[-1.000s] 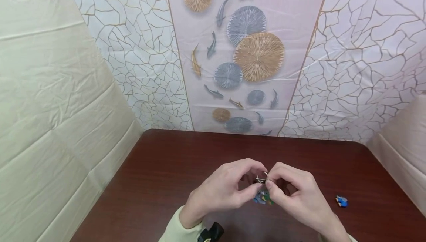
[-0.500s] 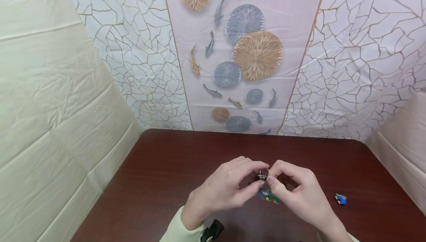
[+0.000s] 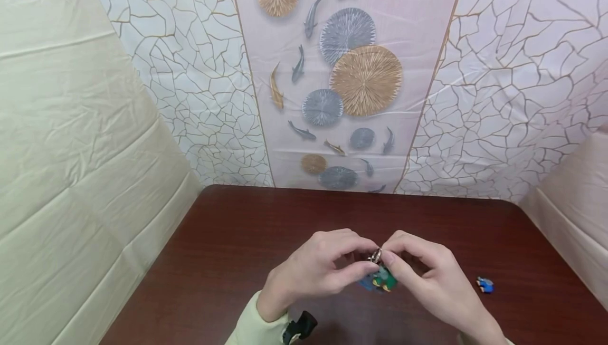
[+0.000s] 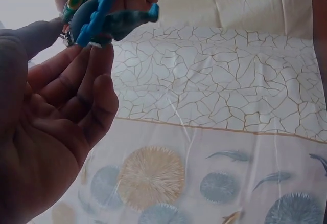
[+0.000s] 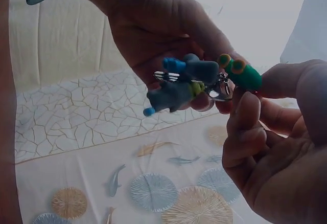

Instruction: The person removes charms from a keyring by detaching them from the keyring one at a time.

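Between the fingertips of both hands is a metal key ring [image 3: 375, 256] with small figure charms on it. My left hand [image 3: 325, 263] pinches it from the left, thumb below and forefinger above. From the other side, my right hand [image 3: 427, 266] pinches the ring's edge with thumb and forefinger. A green charm [image 5: 246, 76] with yellow-orange round ends hangs close by the right fingertips. In the right wrist view, a grey charm [image 5: 202, 71] with blue parts and another grey charm [image 5: 171, 95] with a blue tip dangle beside the metal links. Fingers partly hide the ring.
A small blue figure [image 3: 485, 284] lies on the dark red-brown table [image 3: 266, 218], right of my right hand. A patterned cloth [image 3: 304, 70] hangs behind the table's far edge, and a pale cloth panel [image 3: 95, 176] slopes along the left.
The key ring has turned between the fingers, from a visible open loop to nearly edge-on. The green charm swung back toward the left. Both hands stay almost in place.
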